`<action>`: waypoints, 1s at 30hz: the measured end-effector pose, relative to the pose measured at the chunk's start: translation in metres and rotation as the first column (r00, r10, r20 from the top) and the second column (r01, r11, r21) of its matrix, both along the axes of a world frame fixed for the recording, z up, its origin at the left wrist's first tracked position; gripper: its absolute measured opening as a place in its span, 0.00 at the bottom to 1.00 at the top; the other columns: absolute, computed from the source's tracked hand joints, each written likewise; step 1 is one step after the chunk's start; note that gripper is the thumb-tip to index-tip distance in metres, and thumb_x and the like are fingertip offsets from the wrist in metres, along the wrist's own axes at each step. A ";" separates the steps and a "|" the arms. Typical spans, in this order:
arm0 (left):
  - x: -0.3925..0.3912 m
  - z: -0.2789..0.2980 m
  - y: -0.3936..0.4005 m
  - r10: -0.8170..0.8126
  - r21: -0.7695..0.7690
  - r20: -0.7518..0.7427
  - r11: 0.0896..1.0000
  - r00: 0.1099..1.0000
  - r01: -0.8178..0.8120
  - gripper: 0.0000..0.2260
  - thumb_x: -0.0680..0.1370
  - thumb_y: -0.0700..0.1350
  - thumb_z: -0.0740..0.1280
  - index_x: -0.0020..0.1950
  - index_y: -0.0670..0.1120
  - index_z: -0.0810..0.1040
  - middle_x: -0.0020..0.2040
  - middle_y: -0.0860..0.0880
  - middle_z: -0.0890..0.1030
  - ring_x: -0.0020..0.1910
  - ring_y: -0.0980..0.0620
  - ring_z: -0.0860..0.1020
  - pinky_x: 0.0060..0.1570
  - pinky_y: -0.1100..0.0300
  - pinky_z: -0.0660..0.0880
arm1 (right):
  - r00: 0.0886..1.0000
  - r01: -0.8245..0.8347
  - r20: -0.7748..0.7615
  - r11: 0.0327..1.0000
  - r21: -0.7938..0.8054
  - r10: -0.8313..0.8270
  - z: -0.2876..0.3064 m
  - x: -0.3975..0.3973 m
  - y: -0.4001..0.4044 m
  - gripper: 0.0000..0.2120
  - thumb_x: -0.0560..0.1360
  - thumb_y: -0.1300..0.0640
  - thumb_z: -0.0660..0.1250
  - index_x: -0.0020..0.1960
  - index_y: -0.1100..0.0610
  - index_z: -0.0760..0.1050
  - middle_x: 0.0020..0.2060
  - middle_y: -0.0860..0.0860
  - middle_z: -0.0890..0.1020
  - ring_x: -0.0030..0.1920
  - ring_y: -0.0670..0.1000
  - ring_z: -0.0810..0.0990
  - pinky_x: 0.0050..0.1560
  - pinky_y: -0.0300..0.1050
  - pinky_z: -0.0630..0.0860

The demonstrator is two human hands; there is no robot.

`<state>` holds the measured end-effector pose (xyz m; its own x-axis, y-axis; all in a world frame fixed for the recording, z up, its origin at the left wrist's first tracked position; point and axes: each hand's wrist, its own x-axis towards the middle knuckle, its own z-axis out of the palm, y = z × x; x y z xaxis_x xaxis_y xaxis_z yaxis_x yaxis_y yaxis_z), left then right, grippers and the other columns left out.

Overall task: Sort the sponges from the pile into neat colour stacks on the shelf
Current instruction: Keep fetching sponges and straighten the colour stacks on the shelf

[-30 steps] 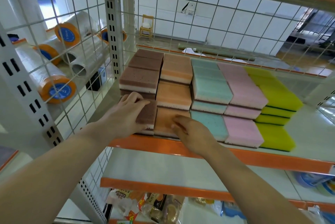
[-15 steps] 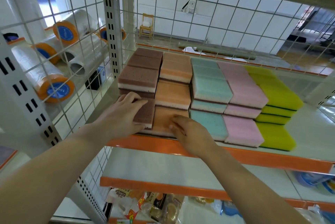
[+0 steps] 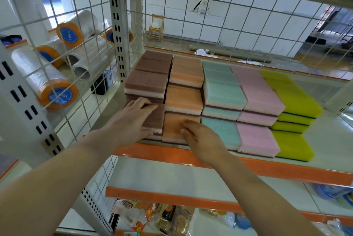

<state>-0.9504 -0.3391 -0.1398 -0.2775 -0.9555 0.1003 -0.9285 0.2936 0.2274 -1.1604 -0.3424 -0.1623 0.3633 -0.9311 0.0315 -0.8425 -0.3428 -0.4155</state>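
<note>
Up on the orange-edged shelf (image 3: 248, 167) the sponges already sit in colour rows: brown at the far left, then orange, teal (image 3: 221, 132), pink (image 3: 256, 140) and yellow-green (image 3: 292, 146). The left hand (image 3: 129, 123) lies over the front brown sponge (image 3: 155, 119), fingers spread fairly straight across its top and the thumb against its near edge, so it presses more than it grips. The right hand (image 3: 202, 138) rests flat on the front orange sponge (image 3: 174, 128) just beside it, fingers slightly bent and holding nothing. Both sponges lie directly under their hands, long axis running back into the shelf, side faces touching; the brown one seems to sit a little higher or further back than its neighbour, so I'd judge the coming move is a small squaring nudge, with the left hand nearer to do it. Compared with a second ago almost nothing has shifted: both hands are on the same two sponges, the right fingers perhaps a touch further forward.
</note>
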 end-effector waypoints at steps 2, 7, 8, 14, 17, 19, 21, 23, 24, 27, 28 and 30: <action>0.000 -0.001 -0.002 -0.005 -0.010 0.004 1.000 1.000 0.005 0.35 0.74 0.54 0.69 0.76 0.50 0.55 0.70 0.54 0.58 0.69 0.54 0.58 0.65 0.59 0.64 | 1.000 0.001 0.002 1.000 0.000 -0.001 0.000 0.000 -0.001 0.18 0.82 0.50 0.53 0.68 0.54 0.70 0.65 0.49 0.73 0.64 0.49 0.70 0.60 0.38 0.65; 0.001 -0.001 0.001 -0.001 -0.017 -0.001 1.000 1.000 0.001 0.35 0.73 0.54 0.69 0.76 0.51 0.56 0.69 0.55 0.58 0.68 0.55 0.59 0.64 0.59 0.65 | 1.000 -0.004 -0.004 1.000 -0.013 0.004 0.001 0.000 0.002 0.18 0.82 0.50 0.53 0.67 0.54 0.71 0.64 0.49 0.75 0.63 0.49 0.71 0.60 0.41 0.67; 0.001 -0.002 0.002 -0.002 -0.021 -0.006 1.000 1.000 0.002 0.35 0.73 0.54 0.69 0.76 0.51 0.56 0.69 0.55 0.59 0.68 0.55 0.59 0.64 0.59 0.65 | 1.000 -0.003 -0.006 1.000 -0.015 0.003 0.001 0.000 0.003 0.18 0.82 0.50 0.53 0.66 0.54 0.72 0.64 0.49 0.75 0.63 0.49 0.71 0.60 0.41 0.67; 0.002 0.000 0.003 -0.020 -0.038 -0.003 0.999 1.000 0.020 0.34 0.73 0.53 0.70 0.75 0.52 0.58 0.68 0.55 0.60 0.68 0.55 0.60 0.64 0.59 0.66 | 1.000 -0.009 -0.024 0.999 -0.040 0.008 0.000 -0.001 0.006 0.18 0.82 0.50 0.53 0.67 0.55 0.71 0.65 0.50 0.74 0.64 0.49 0.70 0.60 0.39 0.64; 0.005 0.000 0.003 -0.041 -0.041 0.025 0.998 0.999 0.042 0.34 0.72 0.53 0.71 0.74 0.52 0.60 0.68 0.55 0.60 0.68 0.54 0.59 0.65 0.56 0.66 | 0.999 -0.014 -0.034 0.999 -0.039 0.012 -0.002 -0.002 0.006 0.19 0.82 0.49 0.53 0.69 0.54 0.69 0.67 0.49 0.72 0.67 0.48 0.68 0.62 0.37 0.62; 0.005 0.000 0.003 -0.036 -0.030 0.049 0.999 0.998 0.038 0.35 0.71 0.54 0.71 0.73 0.53 0.58 0.70 0.55 0.58 0.70 0.53 0.57 0.66 0.54 0.65 | 0.999 -0.013 -0.030 0.999 -0.029 0.013 -0.001 -0.002 0.005 0.20 0.82 0.49 0.53 0.70 0.53 0.68 0.68 0.49 0.71 0.67 0.48 0.67 0.62 0.37 0.62; 0.004 -0.001 0.004 -0.019 -0.020 0.086 1.000 0.996 0.020 0.35 0.71 0.56 0.70 0.73 0.54 0.55 0.71 0.55 0.56 0.71 0.52 0.57 0.67 0.54 0.63 | 0.999 -0.016 -0.032 1.000 -0.024 0.016 -0.001 -0.002 0.005 0.20 0.82 0.49 0.52 0.70 0.53 0.67 0.68 0.49 0.70 0.68 0.48 0.67 0.63 0.37 0.61; 0.001 -0.002 0.003 -0.007 -0.031 0.107 0.999 0.994 0.010 0.35 0.72 0.55 0.70 0.73 0.54 0.55 0.71 0.54 0.57 0.70 0.52 0.58 0.65 0.55 0.64 | 0.999 -0.019 -0.034 1.000 -0.019 0.018 0.000 -0.003 0.005 0.20 0.82 0.49 0.52 0.71 0.53 0.67 0.69 0.49 0.70 0.68 0.48 0.66 0.63 0.37 0.61; 0.000 -0.003 0.003 -0.002 -0.039 0.106 0.999 0.994 0.006 0.34 0.72 0.54 0.70 0.72 0.54 0.55 0.70 0.54 0.57 0.70 0.51 0.59 0.64 0.55 0.65 | 0.999 -0.018 -0.032 1.000 -0.016 0.018 0.001 -0.003 0.005 0.20 0.82 0.49 0.52 0.70 0.53 0.67 0.69 0.49 0.70 0.68 0.48 0.66 0.63 0.37 0.61; -0.002 -0.003 0.002 0.003 -0.047 0.095 0.999 0.995 0.001 0.34 0.72 0.53 0.71 0.72 0.53 0.55 0.69 0.53 0.58 0.68 0.51 0.60 0.61 0.56 0.66 | 1.000 -0.014 -0.027 1.000 -0.007 0.014 0.001 -0.003 0.003 0.19 0.82 0.49 0.52 0.70 0.53 0.67 0.69 0.49 0.69 0.68 0.49 0.66 0.63 0.38 0.61; -0.002 -0.003 0.001 0.002 -0.050 0.099 0.999 0.995 0.003 0.35 0.71 0.53 0.71 0.72 0.53 0.56 0.69 0.53 0.59 0.68 0.51 0.60 0.61 0.56 0.67 | 1.000 -0.013 -0.025 1.000 -0.006 0.012 0.001 -0.003 0.003 0.20 0.82 0.49 0.52 0.71 0.53 0.67 0.70 0.49 0.69 0.68 0.49 0.66 0.64 0.38 0.61; -0.002 -0.003 0.000 0.001 -0.058 0.111 0.998 0.994 0.005 0.35 0.71 0.54 0.71 0.72 0.53 0.56 0.68 0.53 0.59 0.68 0.50 0.60 0.60 0.56 0.67 | 1.000 -0.012 -0.021 1.000 -0.004 0.012 0.000 -0.003 0.002 0.20 0.82 0.49 0.52 0.71 0.52 0.67 0.70 0.48 0.68 0.69 0.48 0.66 0.64 0.37 0.60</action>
